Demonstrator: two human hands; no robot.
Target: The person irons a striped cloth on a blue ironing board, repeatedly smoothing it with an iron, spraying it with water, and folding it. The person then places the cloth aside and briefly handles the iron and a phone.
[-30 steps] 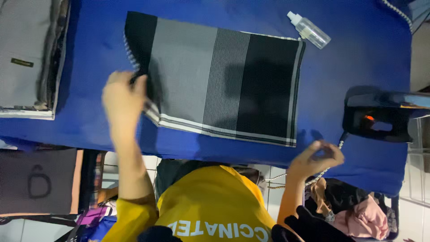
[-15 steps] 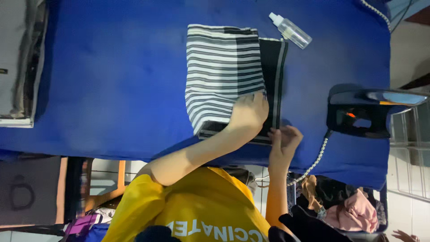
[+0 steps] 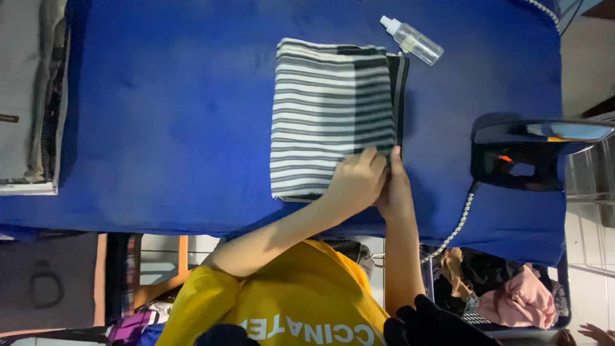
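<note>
**Squaring the fold at the near right corner**

We have a blue padded table [image 3: 160, 128] filling the view. The folded striped cloth [image 3: 330, 115] lies a little right of its middle, with a dark underlayer showing along the right edge. A pile of grey folded cloth [image 3: 25, 96] sits at the far left, well apart. A black iron [image 3: 525, 157] stands to the right of the striped cloth, its cord trailing off the near edge. A clear spray bottle [image 3: 413, 41] lies just beyond the cloth's far right corner.

Both hands meet at the near right corner. The left hand [image 3: 359, 178] rests knuckles up on the top layer, and we cannot tell whether its bent fingers pinch the edge. The right hand [image 3: 394, 192] lies beside it, touching it, fingers straight and together along the right edge, clamped on nothing.

Our judgement is that the flat hand should stay against the edge as a stop. The other hand can then press outward from the fold, so the layers line up without dragging. Sleeves and wrists should stay away from the iron.
</note>
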